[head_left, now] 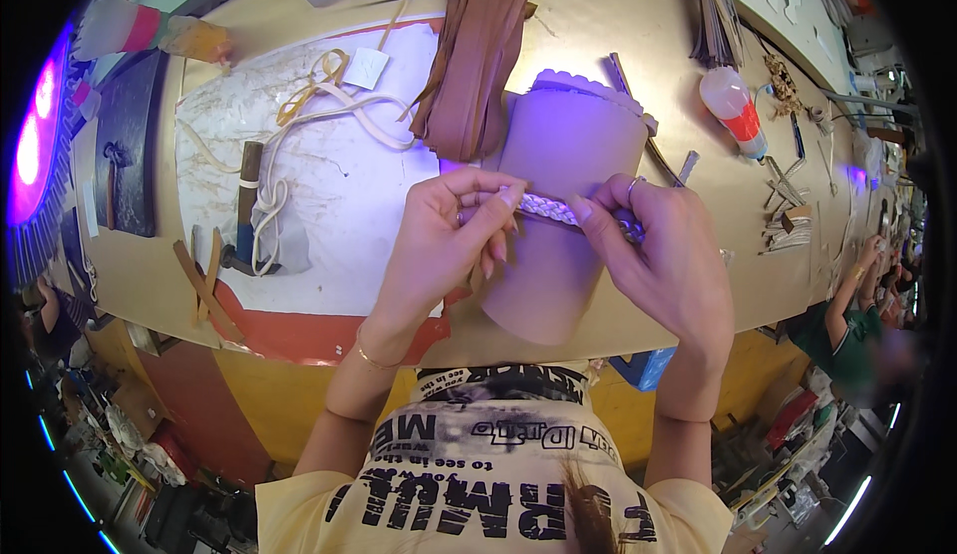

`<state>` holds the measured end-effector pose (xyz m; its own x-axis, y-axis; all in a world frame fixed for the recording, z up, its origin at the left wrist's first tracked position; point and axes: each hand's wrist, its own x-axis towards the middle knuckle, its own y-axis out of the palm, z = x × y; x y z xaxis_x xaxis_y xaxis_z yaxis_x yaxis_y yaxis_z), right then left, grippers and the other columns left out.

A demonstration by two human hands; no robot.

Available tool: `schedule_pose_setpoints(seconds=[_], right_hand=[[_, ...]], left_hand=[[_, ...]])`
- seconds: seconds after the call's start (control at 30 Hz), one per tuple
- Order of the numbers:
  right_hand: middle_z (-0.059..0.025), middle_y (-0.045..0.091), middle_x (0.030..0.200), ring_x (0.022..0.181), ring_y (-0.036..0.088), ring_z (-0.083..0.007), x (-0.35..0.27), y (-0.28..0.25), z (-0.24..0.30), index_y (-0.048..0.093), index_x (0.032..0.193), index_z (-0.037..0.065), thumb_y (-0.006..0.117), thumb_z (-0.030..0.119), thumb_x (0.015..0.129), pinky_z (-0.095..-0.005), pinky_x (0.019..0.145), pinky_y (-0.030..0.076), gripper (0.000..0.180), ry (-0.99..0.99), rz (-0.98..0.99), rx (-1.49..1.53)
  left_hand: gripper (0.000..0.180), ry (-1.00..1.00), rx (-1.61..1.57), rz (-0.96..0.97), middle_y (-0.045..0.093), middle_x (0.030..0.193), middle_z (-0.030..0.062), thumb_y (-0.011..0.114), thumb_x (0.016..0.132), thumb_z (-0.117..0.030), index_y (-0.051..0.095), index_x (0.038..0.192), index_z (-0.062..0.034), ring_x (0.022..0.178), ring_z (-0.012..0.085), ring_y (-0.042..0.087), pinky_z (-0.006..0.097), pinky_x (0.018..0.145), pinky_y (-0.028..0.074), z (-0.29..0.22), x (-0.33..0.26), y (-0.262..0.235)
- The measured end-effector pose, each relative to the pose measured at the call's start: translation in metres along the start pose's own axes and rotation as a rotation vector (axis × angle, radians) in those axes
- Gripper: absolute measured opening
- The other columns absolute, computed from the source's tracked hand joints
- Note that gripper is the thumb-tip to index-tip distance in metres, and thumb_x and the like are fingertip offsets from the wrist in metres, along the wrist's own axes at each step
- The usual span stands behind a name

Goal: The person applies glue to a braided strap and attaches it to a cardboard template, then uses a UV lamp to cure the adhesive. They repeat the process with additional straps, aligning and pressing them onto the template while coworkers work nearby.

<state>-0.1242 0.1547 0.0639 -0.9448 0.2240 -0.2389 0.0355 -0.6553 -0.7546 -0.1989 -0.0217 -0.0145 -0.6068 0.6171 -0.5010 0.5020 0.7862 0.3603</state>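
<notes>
A light braided strap (550, 209) is stretched between my hands, across a tan cylinder (543, 295) that lies on the table pointing toward me. My left hand (454, 220) pinches the strap's left end between thumb and fingers. At the other end, my right hand (658, 240) has its thumb and curled fingers closed on the braid. The strap's far right part is hidden under that hand. Beyond the cylinder's left side lies a bundle of brown leather strips (474, 66).
On the left, a hammer (244, 210) and white cord (284, 140) rest on a stained white sheet (369, 245). A dark slab (130, 155) holds a smaller hammer (113, 180). Toward the right are a red-banded bottle (733, 111), pliers (788, 190) and hanging strips (713, 11). Another person (847, 305) sits farther right.
</notes>
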Motion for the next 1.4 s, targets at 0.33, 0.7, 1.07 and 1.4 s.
schedule_pose_setpoints(seconds=[0.33,0.7,1.07,1.4], right_hand=[[-0.0183,0.057,0.06,0.051,0.056,-0.0331,0.003,0.001,0.005,0.065,0.079,-0.004,0.065,0.016,0.086,-0.0372,0.052,0.043,0.021,-0.031,-0.045,-0.055],[-0.016,0.062,0.082,0.078,0.061,-0.0324,0.033,-0.002,0.002,0.065,0.081,0.001,0.055,0.013,0.083,-0.0403,0.08,0.047,0.016,-0.312,0.141,-0.224],[-0.0183,0.06,0.07,0.074,0.06,-0.0345,0.02,-0.011,0.01,0.064,0.072,-0.002,0.059,0.015,0.081,-0.0424,0.07,0.046,0.019,-0.275,0.151,-0.165],[-0.0111,0.061,0.062,0.05,0.058,-0.0183,0.022,-0.023,0.022,0.054,0.105,0.0,0.06,0.003,0.087,-0.0285,0.051,0.044,0.019,-0.382,0.207,-0.105]], left_hand=[[0.037,0.876,0.718,-0.247,0.058,0.124,0.0197,0.062,0.085,-0.001,0.057,0.122,0.0006,0.116,0.0334,0.056,0.04,0.1,0.043,0.035,-0.027,0.02],[0.046,0.873,0.838,-0.161,0.043,0.141,0.026,0.056,0.091,-0.004,0.045,0.135,0.0065,0.134,0.0385,0.039,0.042,0.11,0.032,0.044,-0.032,0.012],[0.054,0.725,0.635,-0.124,0.042,0.142,0.0249,0.052,0.095,-0.012,0.033,0.141,0.0061,0.133,0.0374,0.041,0.04,0.108,0.034,0.055,-0.04,0.019],[0.062,0.677,0.455,-0.073,0.041,0.143,0.0245,0.055,0.092,-0.009,0.024,0.144,0.0051,0.132,0.0351,0.043,0.037,0.108,0.035,0.061,-0.04,0.017]])
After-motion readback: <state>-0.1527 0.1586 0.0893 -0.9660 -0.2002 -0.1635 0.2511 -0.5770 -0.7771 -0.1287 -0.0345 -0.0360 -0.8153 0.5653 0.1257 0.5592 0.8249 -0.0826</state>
